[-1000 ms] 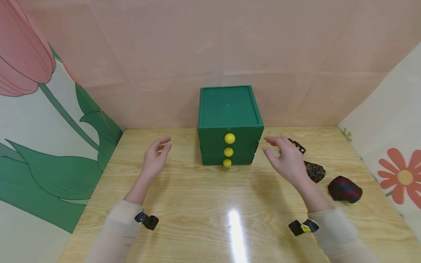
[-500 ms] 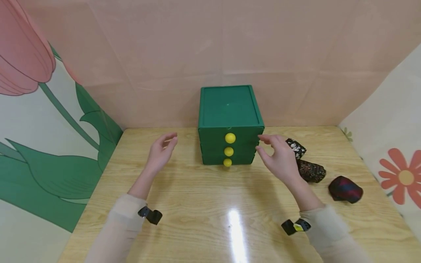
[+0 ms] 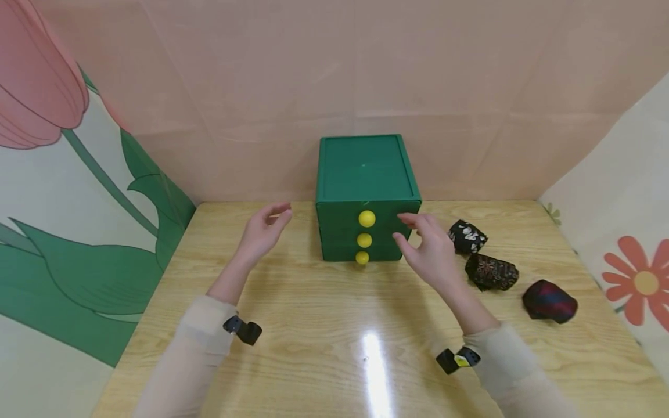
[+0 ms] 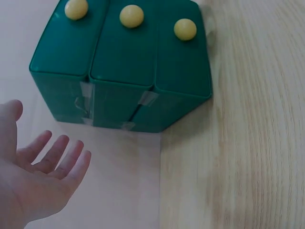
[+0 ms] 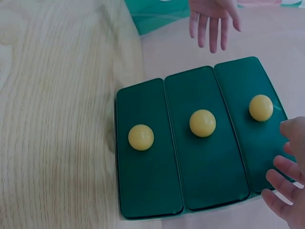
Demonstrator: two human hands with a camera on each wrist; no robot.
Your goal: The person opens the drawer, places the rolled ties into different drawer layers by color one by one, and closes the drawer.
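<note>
Green three-drawer box (image 3: pixel 366 200) stands on the wooden table (image 3: pixel 324 313) between the two hands, backed against the pink wall. All three drawers look closed, and each carries a yellow knob (image 3: pixel 367 219) on its front, stacked one above the other.

Right hand (image 3: pixel 425 252): fingers loosely spread, holding nothing. Its fingertips (image 3: pixel 405 218) lie at the right edge of the top drawer front, just beside the uppermost knob; actual contact with the box cannot be made out. In the right wrist view the fingertips (image 5: pixel 286 176) hang at the corner of the top drawer.

Left hand (image 3: pixel 263 232): open, palm turned toward the box's left side, near it but apart from it.

Beyond the right hand, three rolled dark cloth pieces (image 3: pixel 491 271) lie on the table.
</note>
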